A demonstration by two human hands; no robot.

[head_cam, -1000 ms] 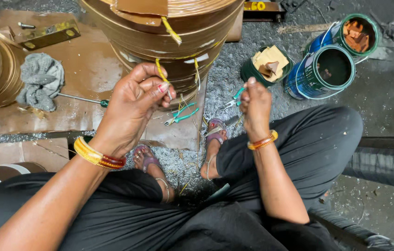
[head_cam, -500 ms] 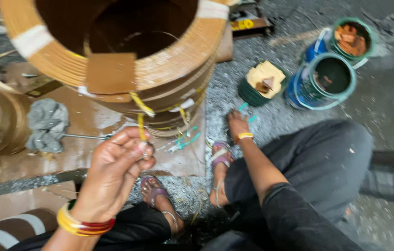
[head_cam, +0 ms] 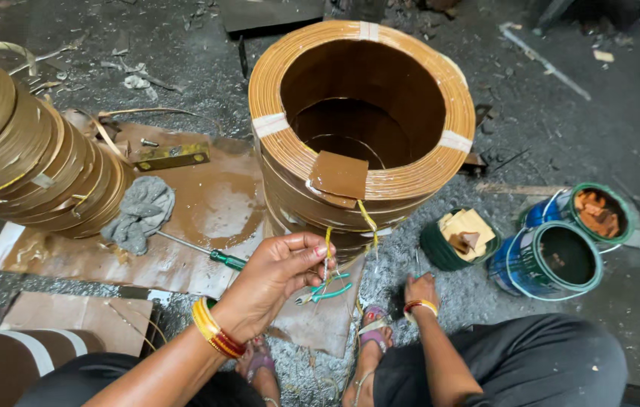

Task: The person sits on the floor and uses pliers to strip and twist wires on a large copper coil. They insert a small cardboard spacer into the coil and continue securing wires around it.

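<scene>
At frame centre, the left hand [head_cam: 278, 279] pinches a thin yellow tie strand [head_cam: 327, 245] hanging from the wound copper coil [head_cam: 361, 128]. It looks light and limp, best gripped near its free end. The right hand [head_cam: 419, 290], lower right of centre, rests fingers-down on the gritty floor [head_cam: 621, 136], holding nothing visible.

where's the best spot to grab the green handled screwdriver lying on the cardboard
Probably by the green handle, coming from above on the near side. The screwdriver lies flat on the cardboard, its thin metal shaft running up-left under the grey rag, so the handle is the thick, exposed end. The left hand is the nearer one, just beside it.
</scene>
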